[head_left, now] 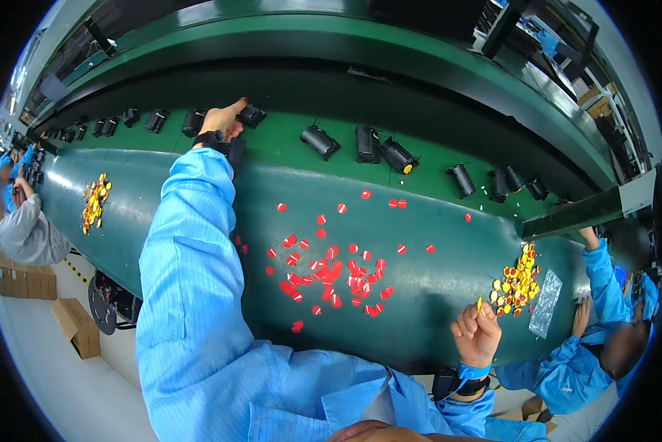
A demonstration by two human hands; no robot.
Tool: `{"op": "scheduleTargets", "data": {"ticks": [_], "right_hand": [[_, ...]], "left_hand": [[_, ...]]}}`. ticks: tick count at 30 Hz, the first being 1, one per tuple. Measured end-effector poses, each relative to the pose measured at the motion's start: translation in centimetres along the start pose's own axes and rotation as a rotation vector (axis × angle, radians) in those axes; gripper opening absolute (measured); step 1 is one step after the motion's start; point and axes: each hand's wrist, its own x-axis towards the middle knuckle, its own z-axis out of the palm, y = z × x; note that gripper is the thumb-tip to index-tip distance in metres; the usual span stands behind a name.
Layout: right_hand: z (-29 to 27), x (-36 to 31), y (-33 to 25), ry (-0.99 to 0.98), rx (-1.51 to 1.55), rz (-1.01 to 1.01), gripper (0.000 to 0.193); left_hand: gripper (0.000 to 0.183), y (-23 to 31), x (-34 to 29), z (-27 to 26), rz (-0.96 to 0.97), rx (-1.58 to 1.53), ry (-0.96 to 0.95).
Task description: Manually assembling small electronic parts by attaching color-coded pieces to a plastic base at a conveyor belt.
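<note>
1. Here, the left hand (224,118) reached over the far side of the worktable (434,302), thumb extended toward a black cylindrical part (252,116) on the green strip (283,140); whether the fingers gripped it, I could not tell.
2. The right hand (477,331), held near the worktable's close edge, pinched a small yellow disc (480,303) between thumb and fingertip, the other fingers curled in.
3. More black cylinders (320,142) lay along the strip to both sides; a capped cylinder (398,155) among them bore a yellow round piece at its near end.
4. Red discs with white stripes (336,269) were scattered between the two hands.
5. Beyond the right hand sat a yellow-and-red pile of discs (519,283), with a clear plastic bag (546,303) just beside it.
6. Farther left lay a smaller yellow pile (93,205).
</note>
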Motion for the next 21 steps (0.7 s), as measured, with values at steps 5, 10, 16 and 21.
{"op": "scheduleTargets", "data": {"ticks": [5,10,16,21], "right_hand": [[1.5,0.4,0.5,0.028,-0.046,-0.023,0.013],[4.8,0.5,1.3,-0.082,-0.14,-0.053,0.012],[8.7,-0.1,3.2,-0.249,-0.276,-0.048,0.012],[11.4,-2.4,3.4,-0.279,-0.486,-0.089,0.012]], "left_hand": [[0.027,0.9,-1.5,2.1,0.141,-0.257,-0.062],[0.012,1.3,-12.8,1.3,0.637,-0.205,-0.426],[0.018,-1.9,-27.4,0.6,0.718,-0.308,-0.796],[0.016,-5.0,-34.9,1.0,0.656,-0.388,-0.92]]}}
